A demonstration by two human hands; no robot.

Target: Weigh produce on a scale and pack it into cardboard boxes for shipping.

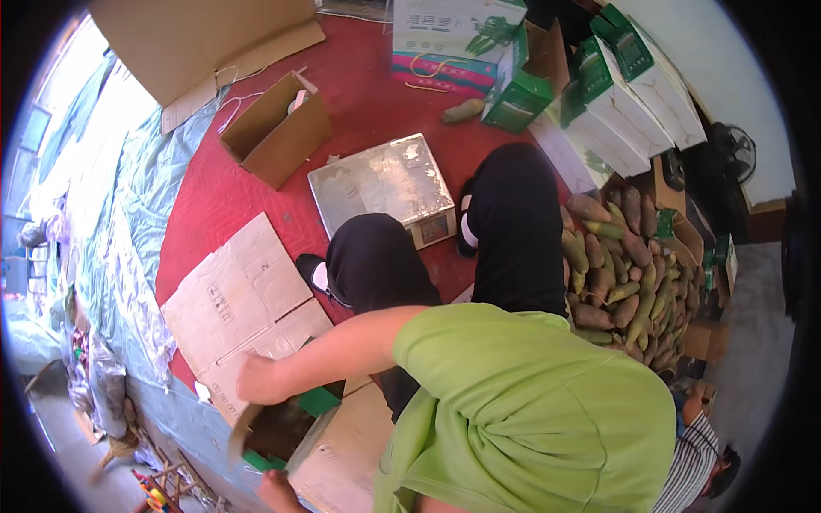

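The left hand [255, 379] is closed on the brown flap of a green-and-white carton [295, 427] at the near left, beside the flattened cardboard sheet [244, 299] on the red floor mat [359, 94]. The right hand [278, 492] sits low against the carton's near edge — whether it is open or closed cannot be told. Folding this flap well probably means bracing the carton's wall while pressing along the crease. The steel scale [380, 184] lies farther off — the heaped tubers [629, 274] lie right.

Left hand [256, 376] gripping open carton [282, 436] flap, scale [380, 184] on red mat [368, 94], sweet potatoes [629, 274] heaped right
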